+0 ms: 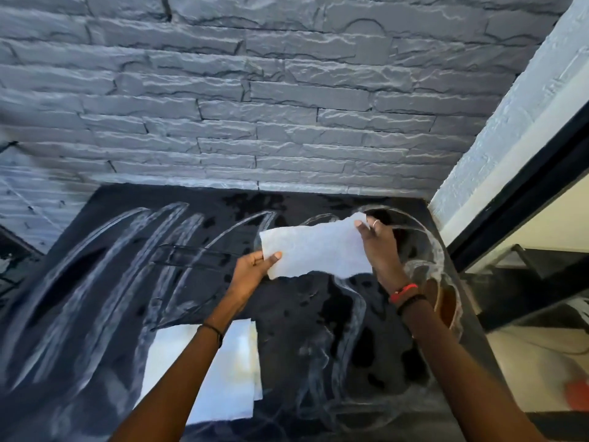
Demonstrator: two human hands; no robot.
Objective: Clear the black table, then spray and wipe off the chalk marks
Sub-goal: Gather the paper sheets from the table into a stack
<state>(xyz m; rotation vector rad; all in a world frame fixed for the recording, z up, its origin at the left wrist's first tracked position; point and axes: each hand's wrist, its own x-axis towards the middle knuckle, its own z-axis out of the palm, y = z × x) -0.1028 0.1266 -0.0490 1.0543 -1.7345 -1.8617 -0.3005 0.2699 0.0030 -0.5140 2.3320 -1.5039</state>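
Note:
The black table is streaked with white chalk marks and dotted with wet spray patches. Above its middle I hold a torn white paper towel piece stretched between both hands. My left hand pinches its lower left corner. My right hand, wearing a ring and red and black wristbands, pinches its upper right corner. More folded white paper towels lie flat on the table beneath my left forearm.
A grey stone-brick wall stands right behind the table. A white wall and a black-framed glass panel border the right side. An orange object lies on the floor at the lower right.

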